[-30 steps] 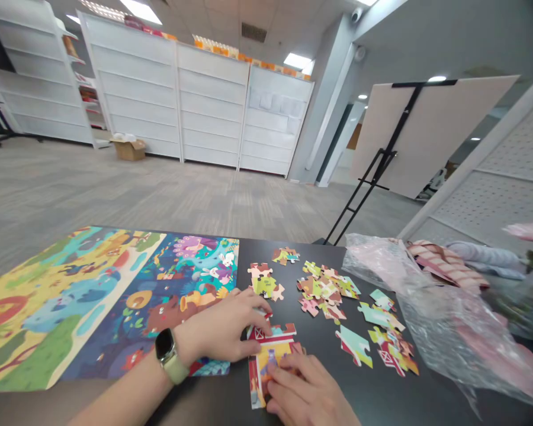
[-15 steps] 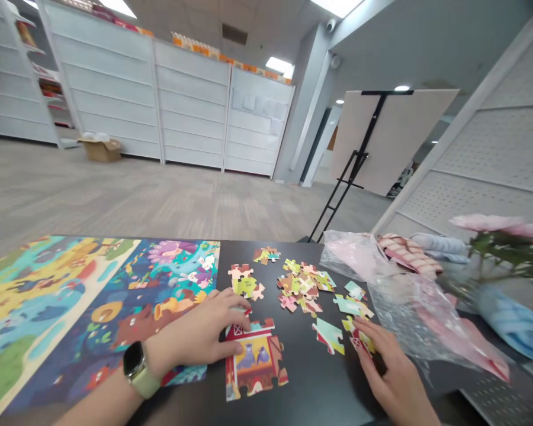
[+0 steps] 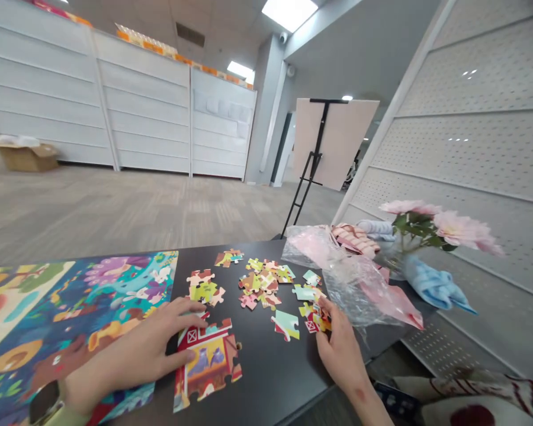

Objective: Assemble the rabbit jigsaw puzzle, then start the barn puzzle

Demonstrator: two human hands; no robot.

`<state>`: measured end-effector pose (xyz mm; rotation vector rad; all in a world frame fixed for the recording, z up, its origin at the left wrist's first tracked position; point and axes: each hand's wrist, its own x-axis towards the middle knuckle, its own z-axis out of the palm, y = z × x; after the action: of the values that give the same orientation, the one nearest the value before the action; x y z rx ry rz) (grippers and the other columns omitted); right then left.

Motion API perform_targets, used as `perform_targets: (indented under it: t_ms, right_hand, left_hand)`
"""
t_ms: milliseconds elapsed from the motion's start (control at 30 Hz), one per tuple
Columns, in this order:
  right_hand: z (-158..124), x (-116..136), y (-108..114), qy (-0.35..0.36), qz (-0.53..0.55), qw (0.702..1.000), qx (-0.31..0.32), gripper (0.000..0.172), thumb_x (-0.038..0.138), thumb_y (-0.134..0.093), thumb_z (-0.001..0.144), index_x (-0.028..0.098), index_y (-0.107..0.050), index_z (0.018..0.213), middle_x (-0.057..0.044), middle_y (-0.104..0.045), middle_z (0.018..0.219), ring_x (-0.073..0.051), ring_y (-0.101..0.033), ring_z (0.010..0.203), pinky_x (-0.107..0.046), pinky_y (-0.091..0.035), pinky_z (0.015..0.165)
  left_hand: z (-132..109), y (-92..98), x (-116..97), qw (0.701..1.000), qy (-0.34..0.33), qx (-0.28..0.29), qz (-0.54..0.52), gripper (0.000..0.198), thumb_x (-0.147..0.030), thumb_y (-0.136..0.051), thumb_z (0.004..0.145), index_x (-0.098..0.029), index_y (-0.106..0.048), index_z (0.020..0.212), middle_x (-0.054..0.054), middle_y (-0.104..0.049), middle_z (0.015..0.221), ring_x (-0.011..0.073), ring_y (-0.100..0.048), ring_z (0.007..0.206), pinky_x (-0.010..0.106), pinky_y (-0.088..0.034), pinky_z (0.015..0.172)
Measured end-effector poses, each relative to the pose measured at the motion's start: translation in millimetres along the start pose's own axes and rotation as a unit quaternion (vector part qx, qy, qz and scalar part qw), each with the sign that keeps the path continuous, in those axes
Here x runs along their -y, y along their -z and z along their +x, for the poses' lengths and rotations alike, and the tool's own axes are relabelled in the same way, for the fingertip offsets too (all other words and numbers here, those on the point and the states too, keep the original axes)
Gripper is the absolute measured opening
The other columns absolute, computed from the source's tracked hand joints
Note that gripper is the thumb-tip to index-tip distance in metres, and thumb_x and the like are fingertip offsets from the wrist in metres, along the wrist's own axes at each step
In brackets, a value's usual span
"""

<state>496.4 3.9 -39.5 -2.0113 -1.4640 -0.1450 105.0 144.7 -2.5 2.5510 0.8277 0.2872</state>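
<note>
Item 1: assembled jigsaw section (image 3: 206, 361), a red barn scene with two figures at its centre, lying flat on a black table (image 3: 257, 384). All places below are given from this section.

Item 2: left hand (image 3: 133, 349), resting on the section's left edge, fingers spread apart and fingertips touching the barn's upper part, not clamping it. A smartwatch (image 3: 44, 403) is sitting on the wrist.

Item 3: right hand (image 3: 337, 349), reaching in to the right of the section. Its thumb and fingers are touching a small cluster of jigsaw pieces (image 3: 315, 318), though whether they are clamped on it cannot be told.

Item 4: loose jigsaw pieces (image 3: 262, 284), lying in a heap beyond the section, with a joined yellow-green group (image 3: 203, 290) directly behind it.

Item 5: printed puzzle picture sheet (image 3: 71, 319), lying just left of the section, partly under the left hand.

Item 6: crumpled plastic bag (image 3: 359, 290) and pink flowers (image 3: 426, 216), standing well to the right, with a blue cloth (image 3: 433, 287) beside them.
</note>
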Motion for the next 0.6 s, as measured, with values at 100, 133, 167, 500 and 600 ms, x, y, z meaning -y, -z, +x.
perform_targets:
  t_ms: [100, 133, 167, 500, 600]
  right_hand:
    - [-3.0, 3.5, 4.6, 0.035, -0.028, 0.999, 0.008, 0.044, 0.015, -0.048, 0.082, 0.019, -0.063, 0.123, -0.012, -0.065, 0.131, -0.03, -0.059, 0.122, -0.052, -0.046, 0.106]
    - [-4.6, 5.7, 6.7, 0.056, -0.037, 0.998, 0.018, 0.039, 0.015, -0.049, 0.082, 0.02, -0.068, 0.116, -0.012, -0.066, 0.131, -0.03, -0.059, 0.122, -0.053, -0.047, 0.106]
    - [-6.4, 8.3, 8.9, 0.081, -0.041, 0.995, 0.032, 0.035, 0.014, -0.05, 0.084, 0.022, -0.071, 0.111, -0.01, -0.067, 0.131, -0.031, -0.059, 0.122, -0.054, -0.047, 0.105]
    - [-7.6, 16.1, 16.5, 0.149, 0.054, 0.985, 0.074, 0.025, 0.025, -0.053, 0.097, 0.024, -0.069, 0.116, -0.008, -0.073, 0.114, -0.025, -0.066, 0.108, -0.042, -0.056, 0.095]
    - [2.8, 13.6, 8.9, 0.101, 0.03, 0.994, 0.035, 0.024, 0.033, -0.057, 0.096, 0.023, -0.07, 0.113, -0.009, -0.073, 0.111, -0.027, -0.066, 0.106, -0.044, -0.056, 0.092]
  left_hand:
    - [-0.1, 0.9, -1.9, 1.0, 0.004, -0.005, 0.004, 0.038, -0.042, -0.064, 0.091, -0.039, -0.065, 0.129, 0.003, -0.055, 0.148, 0.0331, -0.046, 0.14, 0.05, -0.043, 0.114]
    - [0.1, 0.9, -2.1, 1.0, 0.005, -0.005, 0.005, 0.038, -0.043, -0.064, 0.091, -0.039, -0.065, 0.128, 0.002, -0.055, 0.148, 0.0331, -0.047, 0.14, 0.05, -0.043, 0.114]
    - [0.3, 0.9, -2.4, 1.0, 0.005, -0.006, 0.006, 0.037, -0.043, -0.064, 0.091, -0.04, -0.065, 0.128, 0.002, -0.055, 0.148, 0.0332, -0.047, 0.14, 0.05, -0.043, 0.114]
    - [0.2, 4.7, -9.7, 1.0, 0.007, -0.007, -0.012, 0.036, -0.037, -0.067, 0.088, -0.038, -0.067, 0.124, 0.003, -0.055, 0.147, 0.0334, -0.047, 0.139, 0.05, -0.041, 0.115]
    - [1.2, 6.1, -12.1, 1.0, 0.014, -0.002, -0.016, 0.037, -0.034, -0.067, 0.086, -0.037, -0.067, 0.123, 0.003, -0.055, 0.147, 0.0341, -0.045, 0.141, 0.052, -0.039, 0.116]
